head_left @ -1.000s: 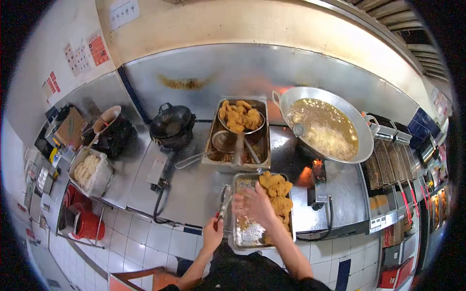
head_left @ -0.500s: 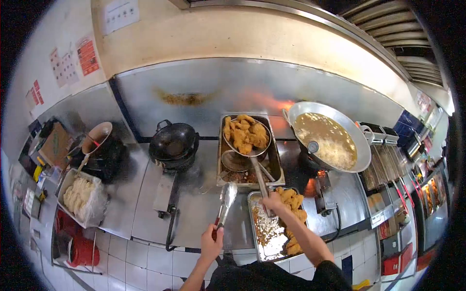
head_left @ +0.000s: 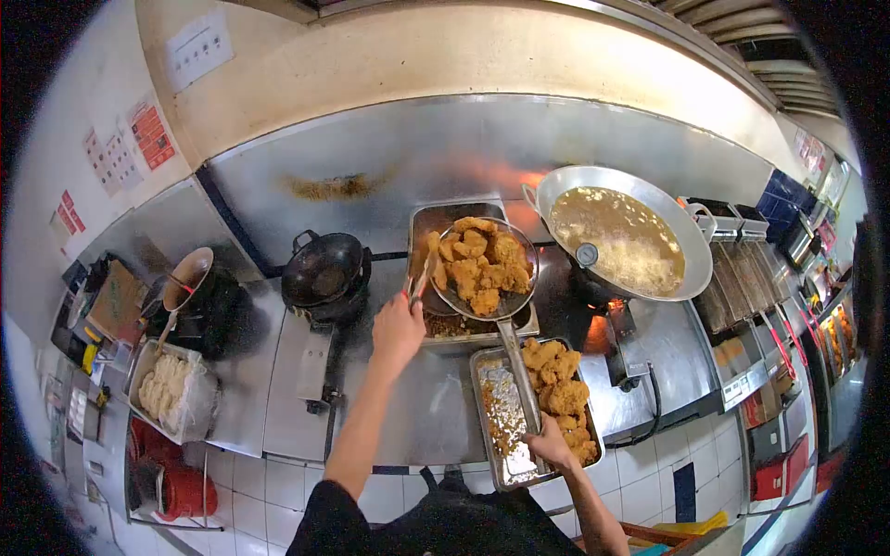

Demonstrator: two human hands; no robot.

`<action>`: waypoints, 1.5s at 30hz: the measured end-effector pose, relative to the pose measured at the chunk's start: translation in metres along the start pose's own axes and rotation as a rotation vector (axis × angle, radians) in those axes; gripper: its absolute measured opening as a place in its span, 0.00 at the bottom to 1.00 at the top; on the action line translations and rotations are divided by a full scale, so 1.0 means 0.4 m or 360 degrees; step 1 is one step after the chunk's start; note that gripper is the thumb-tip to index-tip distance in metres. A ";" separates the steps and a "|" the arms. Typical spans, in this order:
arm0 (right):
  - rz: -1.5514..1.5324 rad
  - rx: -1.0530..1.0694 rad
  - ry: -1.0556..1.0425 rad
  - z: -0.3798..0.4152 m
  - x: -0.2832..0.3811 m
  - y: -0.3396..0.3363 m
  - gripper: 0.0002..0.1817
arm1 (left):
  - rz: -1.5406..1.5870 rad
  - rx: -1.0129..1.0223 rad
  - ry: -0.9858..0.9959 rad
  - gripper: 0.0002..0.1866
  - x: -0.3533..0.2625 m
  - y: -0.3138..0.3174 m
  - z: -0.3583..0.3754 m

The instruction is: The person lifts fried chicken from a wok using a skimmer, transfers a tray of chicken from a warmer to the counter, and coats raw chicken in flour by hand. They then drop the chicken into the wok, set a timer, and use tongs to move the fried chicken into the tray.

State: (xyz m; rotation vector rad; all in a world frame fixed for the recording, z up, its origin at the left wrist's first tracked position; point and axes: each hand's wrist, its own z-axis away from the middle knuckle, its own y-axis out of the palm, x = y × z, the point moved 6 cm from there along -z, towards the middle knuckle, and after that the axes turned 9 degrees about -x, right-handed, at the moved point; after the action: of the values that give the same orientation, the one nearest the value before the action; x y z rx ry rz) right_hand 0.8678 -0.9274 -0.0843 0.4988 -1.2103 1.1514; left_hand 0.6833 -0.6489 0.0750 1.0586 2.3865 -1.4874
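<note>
My left hand (head_left: 399, 329) is closed around red-handled metal tongs (head_left: 422, 281), whose tips are at a fried chicken piece (head_left: 432, 246) by the left rim of a round strainer. My right hand (head_left: 551, 443) grips the long metal handle of that strainer (head_left: 515, 366). Fried chicken (head_left: 477, 264) fills the strainer, which is over a deep rectangular pan (head_left: 428, 219). Below it, a metal tray (head_left: 491, 405) holds more fried chicken (head_left: 564, 394) along its right side, with crumbs on the left. The strainer handle crosses above this tray.
A large wok (head_left: 700, 269) of bubbling oil stands over a lit burner at the right, a round gauge at its rim. Left of the pan sits a black wok (head_left: 320, 269). A tub of pale, battered-looking food (head_left: 167, 385) is at far left. Fryer baskets (head_left: 742, 269) stand far right.
The strainer has come nearer and slightly right, with my right hand lower along the tray. My left hand has moved up, bringing the tongs to the chicken at the strainer's left rim.
</note>
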 end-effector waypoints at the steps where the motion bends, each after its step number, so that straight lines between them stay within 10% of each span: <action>1: 0.0011 0.0030 -0.0010 0.002 -0.020 -0.001 0.18 | -0.0023 0.0003 0.0006 0.15 0.020 0.041 -0.016; 22: -0.0036 0.0114 -0.0196 -0.022 -0.016 -0.105 0.21 | -0.0103 0.0231 -0.0449 0.20 0.033 0.335 -0.082; 29: -0.0098 0.0280 0.0024 0.003 0.001 -0.150 0.20 | 0.0200 -0.0058 -0.0189 0.22 -0.041 0.098 0.109; 36: 0.0013 0.0381 0.0025 -0.027 -0.032 -0.175 0.21 | 0.0501 0.0669 -0.0292 0.22 -0.103 -0.056 0.397; 43: 0.0072 0.0319 0.0102 -0.028 -0.059 -0.184 0.15 | 0.0158 0.1253 0.0253 0.23 -0.124 0.253 0.357; 45: -0.0034 0.0429 0.0075 -0.025 -0.046 -0.172 0.27 | -0.0031 0.1296 0.0337 0.22 -0.143 0.334 0.308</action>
State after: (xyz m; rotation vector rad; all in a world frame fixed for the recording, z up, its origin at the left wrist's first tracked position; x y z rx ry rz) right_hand 0.9347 -0.9538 -0.0868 0.6821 -1.0116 1.3085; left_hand 0.7797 -0.7439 -0.0590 1.3747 1.8926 -2.5611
